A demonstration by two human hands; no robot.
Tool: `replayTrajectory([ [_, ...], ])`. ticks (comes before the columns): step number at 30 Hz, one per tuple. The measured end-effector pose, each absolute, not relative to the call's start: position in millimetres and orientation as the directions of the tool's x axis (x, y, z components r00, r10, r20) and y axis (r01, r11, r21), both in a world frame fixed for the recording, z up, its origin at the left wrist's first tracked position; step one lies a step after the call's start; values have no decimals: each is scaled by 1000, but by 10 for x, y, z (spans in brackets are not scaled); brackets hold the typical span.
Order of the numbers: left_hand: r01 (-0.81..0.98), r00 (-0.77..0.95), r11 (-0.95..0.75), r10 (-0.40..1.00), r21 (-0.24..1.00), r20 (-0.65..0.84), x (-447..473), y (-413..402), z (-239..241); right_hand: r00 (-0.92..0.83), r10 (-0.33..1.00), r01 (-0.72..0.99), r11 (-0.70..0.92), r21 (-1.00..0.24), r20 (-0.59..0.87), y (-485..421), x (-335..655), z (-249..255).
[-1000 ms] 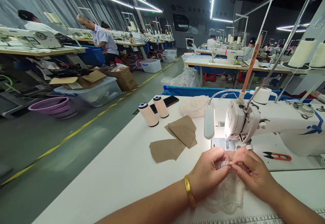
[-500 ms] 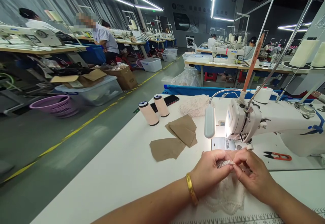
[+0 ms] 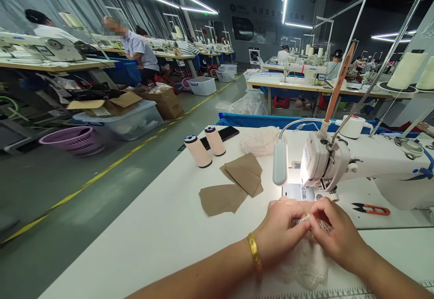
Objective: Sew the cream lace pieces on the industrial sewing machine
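My left hand (image 3: pixel 281 231), with a gold bangle on the wrist, and my right hand (image 3: pixel 330 229) both pinch the top edge of a pale lace piece (image 3: pixel 305 263). The lace hangs down between them onto the white table (image 3: pixel 162 235). Both hands are closed, fingertips almost touching. They sit just in front of the needle area of a white sewing machine (image 3: pixel 359 163), whose lamp (image 3: pixel 280 168) lights the plate.
Brown fabric pieces (image 3: pixel 233 184), two thread spools (image 3: pixel 203 147), a black phone (image 3: pixel 225 134) and a heap of lace (image 3: pixel 260 141) lie farther back. Red thread snips (image 3: pixel 371 208) rest right of the needle. Other people work at machines across the aisle.
Both hands have shifted slightly forward toward the machine and closed tighter over the lace edge; less of the lace band shows between the fingers.
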State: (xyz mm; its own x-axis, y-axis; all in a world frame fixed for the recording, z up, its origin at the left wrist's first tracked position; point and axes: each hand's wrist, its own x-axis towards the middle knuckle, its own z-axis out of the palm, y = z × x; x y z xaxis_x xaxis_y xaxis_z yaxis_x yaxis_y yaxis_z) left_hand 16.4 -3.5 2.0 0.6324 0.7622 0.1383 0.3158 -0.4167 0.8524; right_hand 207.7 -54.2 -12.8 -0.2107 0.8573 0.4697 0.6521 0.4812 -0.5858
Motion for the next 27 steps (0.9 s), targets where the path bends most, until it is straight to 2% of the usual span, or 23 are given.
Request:
replayTrajectory([
  [3,587,537,-500,829,636,156,210,1,-27,-168,906,746,375,-550,390,-422,2057,-196],
  [5,665,506,-525,840,532,196,229,19,-51,-163,918,773,347,-531,363,-348,2054,-227],
  [8,674,499,-602,798,429,338,227,25,-90,-147,924,791,324,-519,354,-283,2062,-256],
  [11,612,576,-754,631,238,519,203,20,-155,-144,919,798,327,-507,366,-262,2071,-288],
  [13,550,642,-825,516,129,566,183,24,-203,-141,918,797,327,-508,370,-261,2075,-312],
  [15,503,681,-856,479,122,553,161,35,-233,-136,917,804,322,-499,374,-264,2079,-331],
  [21,494,706,-840,539,225,459,112,60,-200,-190,890,839,367,-402,415,-286,2126,-308],
  [27,514,697,-824,563,238,444,117,48,-183,-333,866,804,468,-367,374,-340,2172,-283],
])
